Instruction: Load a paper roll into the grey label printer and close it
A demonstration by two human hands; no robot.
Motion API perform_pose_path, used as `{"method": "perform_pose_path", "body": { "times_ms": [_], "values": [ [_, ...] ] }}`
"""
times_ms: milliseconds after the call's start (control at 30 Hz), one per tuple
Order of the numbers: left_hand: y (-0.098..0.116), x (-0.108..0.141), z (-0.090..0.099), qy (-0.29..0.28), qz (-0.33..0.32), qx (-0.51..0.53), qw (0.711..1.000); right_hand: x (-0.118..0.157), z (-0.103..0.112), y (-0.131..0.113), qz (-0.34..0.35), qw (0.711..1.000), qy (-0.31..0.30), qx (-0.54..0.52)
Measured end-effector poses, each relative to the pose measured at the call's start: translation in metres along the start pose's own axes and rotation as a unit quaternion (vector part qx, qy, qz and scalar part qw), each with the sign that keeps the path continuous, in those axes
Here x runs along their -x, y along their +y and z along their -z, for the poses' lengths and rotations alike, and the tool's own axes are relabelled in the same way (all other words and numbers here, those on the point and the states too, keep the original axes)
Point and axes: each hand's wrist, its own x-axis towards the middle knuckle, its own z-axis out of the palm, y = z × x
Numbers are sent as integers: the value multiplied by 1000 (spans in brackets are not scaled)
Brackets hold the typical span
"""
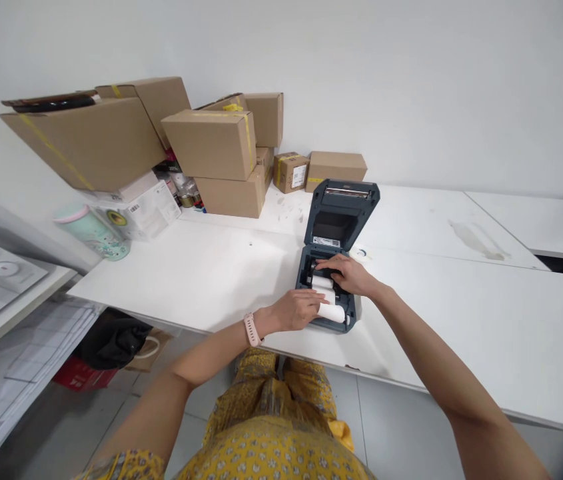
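Printer (336,228): open, near front edge of tabletop (221,267)
Left hand (297,309): touching white roll (332,313), grasp unclear
Right hand (351,274): inside printer, grasp unclear

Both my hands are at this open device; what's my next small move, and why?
Perhaps gently straighten the white paper with your left hand, which rests on it; the device stands open, with your right hand inside, farther back.

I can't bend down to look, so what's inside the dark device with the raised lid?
Inside the dark device, a white roll lies toward the front, with more white material behind it. The left hand and right hand cover parts; what's beneath can't be seen.
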Motion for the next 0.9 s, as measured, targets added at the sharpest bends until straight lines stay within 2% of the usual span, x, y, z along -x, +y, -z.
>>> {"method": "perform_pose_path", "body": {
  "times_ms": [167, 900],
  "values": [
    [2, -3, 3, -10, 34, 20, 999, -1, 2, 3, -9, 1000, -14, 0],
    [11, 4, -2, 10, 48, 11, 999, 0, 5, 2, -7, 1000, -18, -11]
  ]
}}
